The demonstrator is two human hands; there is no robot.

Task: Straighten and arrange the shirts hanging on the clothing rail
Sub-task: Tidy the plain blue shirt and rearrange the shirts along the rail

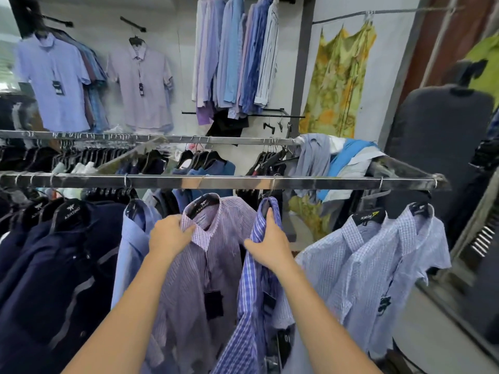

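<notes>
Purple-striped cloth is bunched under the left hand (170, 236), whose fingers curl round the collar of the striped shirt (216, 265). Just beside it, the right hand (270, 247) grips the shoulder of the blue check shirt (251, 300), thumb and fingers closed on the fabric below its hanger. Both shirts hang at the middle of the near rail (229, 182). A pale blue shirt (132, 247) and a row of navy shirts (54, 265) hang to the left; two pale check shirts (378, 255) hang to the right, set apart from the held pair by a gap. Behind runs the far rail (135, 137), crowded with dark hangers, with a heap of clothes (337, 155) draped over its right end. On the back wall hang more shirts (235, 55) in blues and lilacs and, further right, a yellow-green dress (340, 82).
</notes>
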